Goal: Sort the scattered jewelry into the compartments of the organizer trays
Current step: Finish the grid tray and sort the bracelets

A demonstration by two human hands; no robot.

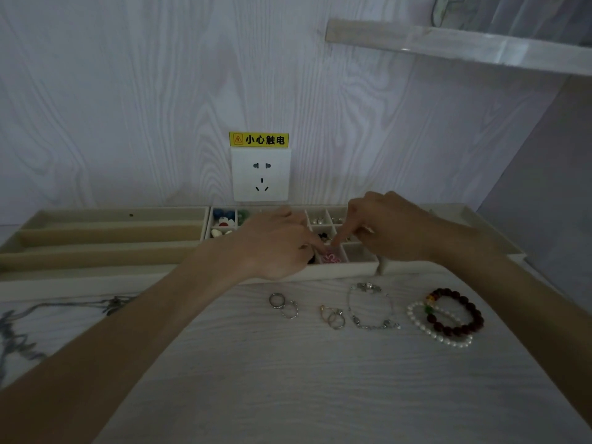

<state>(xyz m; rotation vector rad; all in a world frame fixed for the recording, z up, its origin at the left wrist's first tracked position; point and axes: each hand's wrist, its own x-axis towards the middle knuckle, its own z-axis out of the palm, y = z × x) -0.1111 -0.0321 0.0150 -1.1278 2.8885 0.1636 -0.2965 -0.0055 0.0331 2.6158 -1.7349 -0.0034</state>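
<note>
A beige organizer tray with small compartments stands against the wall. It holds coloured beads, small earrings and a pink flower piece. My left hand hovers over the tray's middle, its index finger reaching toward the pink piece's compartment; what its fingertips hold is hidden. My right hand points its index finger down at the same compartment, its other fingers curled. On the table in front lie two silver rings, gold and silver rings, a silver chain bracelet, a dark red bead bracelet and a white pearl bracelet.
A second beige tray with long slots lies to the left of the first. A wall socket with a yellow warning label sits behind the trays. A shelf juts out at upper right. Grey-veined surface borders the table's left.
</note>
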